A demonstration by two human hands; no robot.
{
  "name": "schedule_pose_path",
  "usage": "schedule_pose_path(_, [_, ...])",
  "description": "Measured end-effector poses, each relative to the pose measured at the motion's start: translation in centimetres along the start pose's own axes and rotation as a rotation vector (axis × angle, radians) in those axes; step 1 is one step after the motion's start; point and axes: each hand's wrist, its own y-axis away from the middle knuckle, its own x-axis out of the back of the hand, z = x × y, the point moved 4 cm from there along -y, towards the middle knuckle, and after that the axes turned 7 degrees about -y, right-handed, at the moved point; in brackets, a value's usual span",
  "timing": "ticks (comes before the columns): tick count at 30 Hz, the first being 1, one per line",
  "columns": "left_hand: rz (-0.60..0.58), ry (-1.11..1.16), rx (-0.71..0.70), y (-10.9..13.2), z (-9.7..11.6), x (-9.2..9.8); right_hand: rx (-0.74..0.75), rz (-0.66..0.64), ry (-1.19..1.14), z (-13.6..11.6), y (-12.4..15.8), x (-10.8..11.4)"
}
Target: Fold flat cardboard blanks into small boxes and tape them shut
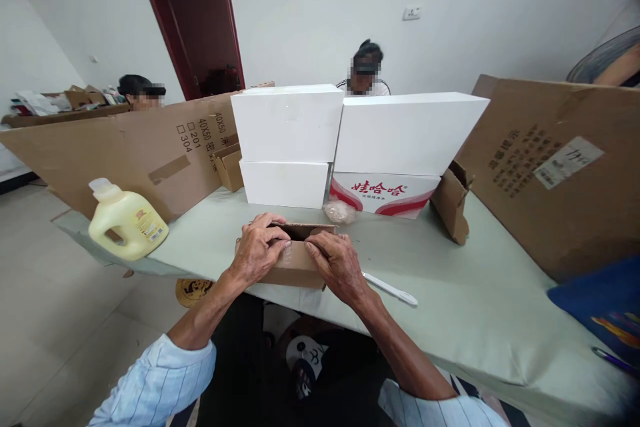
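A small brown cardboard box rests near the front edge of the table, its top partly open with a dark gap inside. My left hand grips its left end, thumb along the upper edge and fingers over the far side. On the right end, my right hand closes around the same box, thumb pressed to the near rim. Just right of that hand lies a white plastic stick-like handle, partly hidden by the hand. A crumpled clear plastic bundle sits behind the box.
White boxes are stacked at the back. Cardboard panels stand left and right. A yellow detergent jug stands left; a blue bag and a pen lie right. Two people sit beyond; another person's arm shows at far right.
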Motion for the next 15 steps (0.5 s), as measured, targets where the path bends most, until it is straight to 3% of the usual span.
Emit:
schedule_pose_path(8, [0.109,-0.106,-0.075,1.3,0.4,0.3,0.007,0.006,-0.009,-0.1,-0.2,-0.4])
schedule_pose_path(15, [0.092,-0.035,-0.133,1.7,0.3,0.9,-0.064,0.107,-0.028,-0.1,-0.4,-0.6])
